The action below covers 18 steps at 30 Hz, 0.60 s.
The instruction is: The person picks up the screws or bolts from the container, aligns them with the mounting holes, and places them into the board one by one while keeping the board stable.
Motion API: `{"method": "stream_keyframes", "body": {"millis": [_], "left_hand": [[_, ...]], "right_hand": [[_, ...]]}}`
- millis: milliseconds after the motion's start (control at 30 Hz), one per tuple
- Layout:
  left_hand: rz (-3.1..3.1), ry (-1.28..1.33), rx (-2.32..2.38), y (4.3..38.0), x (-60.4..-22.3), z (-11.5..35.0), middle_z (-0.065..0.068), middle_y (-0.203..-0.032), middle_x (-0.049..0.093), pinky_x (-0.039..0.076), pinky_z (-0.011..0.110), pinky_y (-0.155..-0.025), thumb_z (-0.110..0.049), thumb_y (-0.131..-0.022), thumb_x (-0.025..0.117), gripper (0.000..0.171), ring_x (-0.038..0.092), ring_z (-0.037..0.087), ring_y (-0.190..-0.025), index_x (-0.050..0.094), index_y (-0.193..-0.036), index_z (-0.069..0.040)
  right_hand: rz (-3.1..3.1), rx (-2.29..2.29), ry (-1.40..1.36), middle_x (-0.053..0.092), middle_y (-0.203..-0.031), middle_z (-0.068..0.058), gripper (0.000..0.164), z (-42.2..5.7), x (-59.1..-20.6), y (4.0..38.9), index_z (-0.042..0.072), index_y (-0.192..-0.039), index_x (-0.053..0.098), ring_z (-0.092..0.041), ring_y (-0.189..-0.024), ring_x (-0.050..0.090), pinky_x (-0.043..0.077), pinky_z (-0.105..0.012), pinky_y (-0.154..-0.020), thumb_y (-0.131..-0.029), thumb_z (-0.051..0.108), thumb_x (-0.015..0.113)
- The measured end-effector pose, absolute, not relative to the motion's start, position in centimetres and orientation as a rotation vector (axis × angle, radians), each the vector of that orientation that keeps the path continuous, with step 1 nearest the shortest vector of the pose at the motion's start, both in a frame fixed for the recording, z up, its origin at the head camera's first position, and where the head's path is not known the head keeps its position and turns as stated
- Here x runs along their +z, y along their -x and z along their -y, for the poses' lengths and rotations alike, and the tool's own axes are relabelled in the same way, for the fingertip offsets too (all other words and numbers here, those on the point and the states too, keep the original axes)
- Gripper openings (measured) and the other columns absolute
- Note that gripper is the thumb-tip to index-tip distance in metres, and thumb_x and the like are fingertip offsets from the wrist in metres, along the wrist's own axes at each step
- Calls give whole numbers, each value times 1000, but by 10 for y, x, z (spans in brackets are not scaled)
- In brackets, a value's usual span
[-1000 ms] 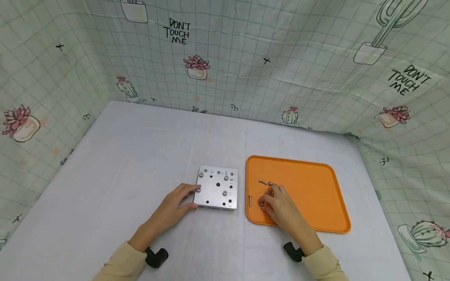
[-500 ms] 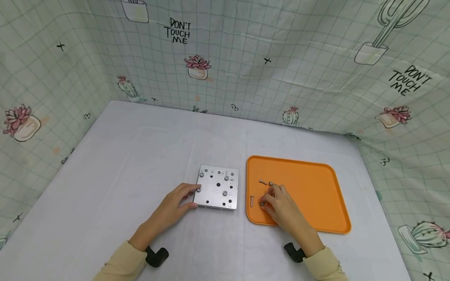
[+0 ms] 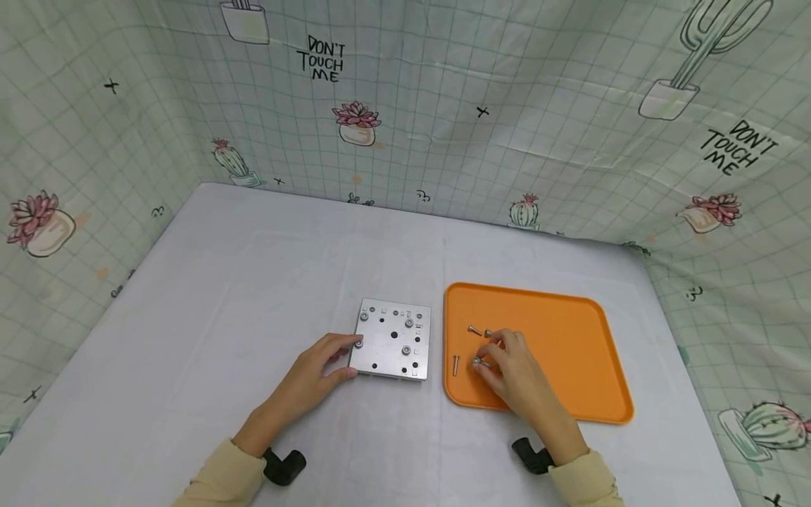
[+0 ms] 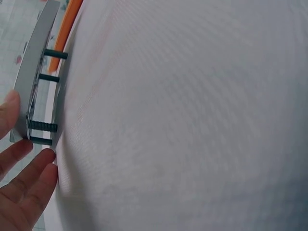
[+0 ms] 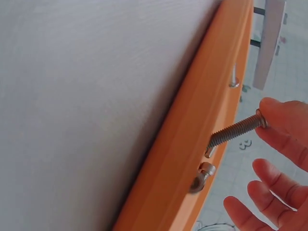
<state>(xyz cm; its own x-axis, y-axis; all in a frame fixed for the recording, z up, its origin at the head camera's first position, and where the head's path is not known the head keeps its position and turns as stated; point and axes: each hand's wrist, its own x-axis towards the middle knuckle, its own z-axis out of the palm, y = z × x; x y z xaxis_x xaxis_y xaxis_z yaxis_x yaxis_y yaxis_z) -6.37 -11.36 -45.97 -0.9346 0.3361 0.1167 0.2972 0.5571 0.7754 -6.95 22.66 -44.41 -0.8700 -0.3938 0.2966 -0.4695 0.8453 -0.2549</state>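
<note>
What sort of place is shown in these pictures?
Probably a small assembly workspace: a white table holding a drilled metal plate and an orange tray of loose screws, with cactus-print cloth behind.

The right hand (image 3: pixel 519 366) partly hides a screw (image 3: pixel 488 334) in the left half of the orange tray (image 3: pixel 570 352); markings on the metal plate (image 3: pixel 383 352) are too small to read, and the near edge of the table (image 3: pixel 405 436) is cut off in the head view.
</note>
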Motion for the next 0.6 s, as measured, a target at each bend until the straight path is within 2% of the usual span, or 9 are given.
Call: {"method": "stream_keyframes", "body": {"millis": [433, 600], "left_hand": [[-2726, -536, 1356, 63, -459, 113, 4, -123, 58, 52, 34, -94, -15, -80, 71, 51, 58, 20, -108, 54, -128, -14], [-2712, -536, 1376, 64, -460, 114, 5, -124, 57, 52, 35, -95, -14, -80, 71, 52, 58, 22, -109, 54, -129, -14]], "right_hand": [[2784, 683, -539, 50, -104, -8, 13, -223, -437, 69, 8, -87, 63, -22, -102, 44, 54, -38, -78, -80, 14, 73], [2714, 777, -537, 52, -104, -9, 13, -217, -430, 71, 7, -87, 64, -23, -103, 44, 52, -39, -79, -80, 13, 73]]}}
